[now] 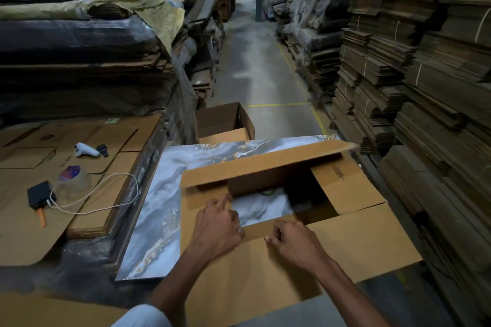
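A brown cardboard box (353, 241) lies on a grey marble-patterned table top (164, 210) with its flaps partly folded in, and the marble shows through the gap in its middle. My left hand (218, 225) has its fingers curled on the edge of the left flap at the opening. My right hand (292, 240) grips the edge of the near flap with curled fingers. The far flap (265, 164) stands tilted up over the opening.
To the left, flat cardboard sheets (87, 194) carry a roll of clear tape (73, 180), a white controller (87, 150), a black device with a white cable (39, 195) and an orange marker (41, 218). An open box (223, 122) stands behind the table. Stacks of flattened cartons (425, 87) line the aisle.
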Demonstrator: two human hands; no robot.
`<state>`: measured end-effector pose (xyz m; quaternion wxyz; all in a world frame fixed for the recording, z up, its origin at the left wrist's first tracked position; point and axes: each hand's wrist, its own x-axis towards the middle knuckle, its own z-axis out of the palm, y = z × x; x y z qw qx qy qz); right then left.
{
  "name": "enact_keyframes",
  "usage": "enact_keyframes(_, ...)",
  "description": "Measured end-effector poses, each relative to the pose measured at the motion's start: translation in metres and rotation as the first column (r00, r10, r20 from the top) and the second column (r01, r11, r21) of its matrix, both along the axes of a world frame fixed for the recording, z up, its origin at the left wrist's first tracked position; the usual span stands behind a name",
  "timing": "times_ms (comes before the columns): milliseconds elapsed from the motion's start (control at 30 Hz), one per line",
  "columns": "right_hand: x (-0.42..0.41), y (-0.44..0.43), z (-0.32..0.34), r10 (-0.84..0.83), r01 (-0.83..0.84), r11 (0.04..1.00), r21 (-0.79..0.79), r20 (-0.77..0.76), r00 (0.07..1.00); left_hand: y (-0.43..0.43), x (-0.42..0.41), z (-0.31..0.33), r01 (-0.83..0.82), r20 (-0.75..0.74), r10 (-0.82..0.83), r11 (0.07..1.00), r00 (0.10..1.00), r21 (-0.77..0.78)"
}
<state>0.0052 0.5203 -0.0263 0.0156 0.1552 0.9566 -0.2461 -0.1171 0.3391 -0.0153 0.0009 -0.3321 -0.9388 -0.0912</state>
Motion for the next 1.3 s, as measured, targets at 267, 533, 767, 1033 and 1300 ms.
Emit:
enact_keyframes(267,-0.011,-0.011,-0.002,-0.051,0.050,0.999,0.016,0.057,0.997,-0.024,0.009,0.001,0.006,-0.004,-0.005,0.949,1.000,0.315)
enact_keyframes(533,-0.028,0.028,-0.016,-0.205,0.211,0.870,0.445,-0.061,0.977,-0.089,0.011,0.025,-0.331,0.123,0.359,0.606,0.925,0.724)
enact_keyframes(767,-0.039,0.110,-0.001,-0.447,0.259,0.837,0.482,0.328,0.833,-0.100,0.017,-0.010,-0.595,0.337,0.502,0.554,0.796,0.582)
enact_keyframes(1033,-0.034,0.139,0.044,-0.239,0.112,0.814,0.570,0.153,0.959,-0.098,0.012,-0.007,-0.649,0.394,0.519,0.544,0.758,0.532)
enact_keyframes(1300,-0.026,0.170,0.066,-0.190,0.046,0.781,0.623,0.168,0.967,-0.093,0.020,0.006,-0.649,0.455,0.467,0.476,0.758,0.594)
